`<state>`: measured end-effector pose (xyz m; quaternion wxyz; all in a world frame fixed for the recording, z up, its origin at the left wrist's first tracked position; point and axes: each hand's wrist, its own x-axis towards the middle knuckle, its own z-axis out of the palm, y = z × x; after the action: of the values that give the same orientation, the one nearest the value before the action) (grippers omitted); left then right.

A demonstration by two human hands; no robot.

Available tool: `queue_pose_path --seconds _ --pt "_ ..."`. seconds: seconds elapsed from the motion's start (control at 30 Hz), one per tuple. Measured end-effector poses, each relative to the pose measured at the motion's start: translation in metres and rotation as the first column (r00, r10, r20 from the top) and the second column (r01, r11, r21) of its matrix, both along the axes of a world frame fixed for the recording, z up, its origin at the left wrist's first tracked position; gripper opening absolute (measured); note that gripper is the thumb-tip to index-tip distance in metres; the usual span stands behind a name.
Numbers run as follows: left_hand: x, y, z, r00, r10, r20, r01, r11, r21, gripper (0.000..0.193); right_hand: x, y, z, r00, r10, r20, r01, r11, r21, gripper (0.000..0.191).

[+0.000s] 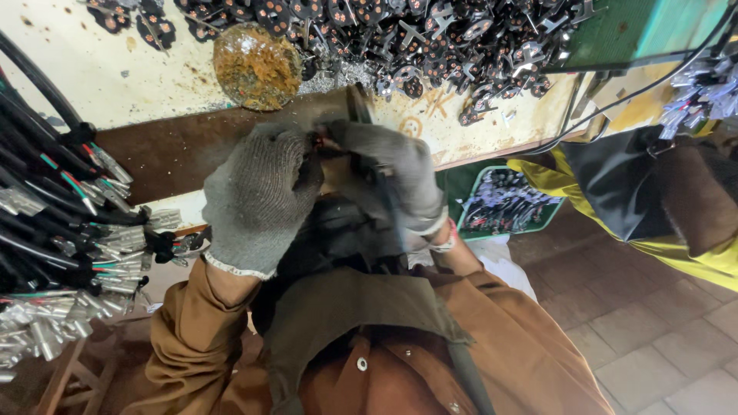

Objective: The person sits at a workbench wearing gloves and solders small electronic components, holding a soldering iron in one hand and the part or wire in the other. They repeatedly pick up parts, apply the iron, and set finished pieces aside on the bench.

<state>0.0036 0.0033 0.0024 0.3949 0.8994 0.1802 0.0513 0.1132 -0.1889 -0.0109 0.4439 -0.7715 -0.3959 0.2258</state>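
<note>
The workbench [92, 73], cream and stained, fills the upper part of the view. Along its far edge lies a heap of small black parts [430, 34], and beside that heap, toward the left, sits a rusty round disc [256, 67]. Off the bench's left end hang bundles of black cables [54, 207] with metal tips. Below the bench's right end stands a green tray [503, 204] with more small pieces. At the bench's near edge both hands meet, in grey knit gloves. The left hand [257, 204] has its fingers curled together, pinching a small dark part [317, 141]. The right hand [388, 173] is closed around a thin dark tool [360, 104], just touching that part.
</note>
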Motion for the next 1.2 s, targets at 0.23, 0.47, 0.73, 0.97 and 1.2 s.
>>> queue_pose_path --seconds 0.23,0.47,0.73,0.97,1.2 --pt "0.004 -0.003 0.003 0.999 0.032 0.006 -0.031 0.999 -0.040 0.013 0.000 -0.030 -0.012 0.958 0.065 0.279 -0.074 0.997 0.021 0.025" --pt "0.001 -0.002 0.002 0.999 0.015 -0.038 -0.018 0.997 -0.080 0.014 -0.005 -0.024 -0.011 0.971 0.108 0.212 -0.103 0.994 -0.035 0.033" --pt "-0.003 -0.012 -0.009 1.000 0.019 -0.005 -0.019 1.000 -0.005 0.022 0.000 -0.014 -0.003 0.948 0.246 0.204 -0.232 0.968 -0.092 0.020" --pt "-0.006 -0.011 -0.014 0.999 -0.013 -0.050 0.013 1.000 0.008 0.018 0.001 -0.023 -0.005 0.973 0.226 0.050 -0.221 0.970 -0.100 0.020" --pt "-0.006 -0.006 -0.009 0.999 -0.004 0.049 0.006 0.999 -0.046 0.022 -0.007 -0.031 -0.015 0.972 0.104 0.212 -0.084 0.992 -0.098 0.024"
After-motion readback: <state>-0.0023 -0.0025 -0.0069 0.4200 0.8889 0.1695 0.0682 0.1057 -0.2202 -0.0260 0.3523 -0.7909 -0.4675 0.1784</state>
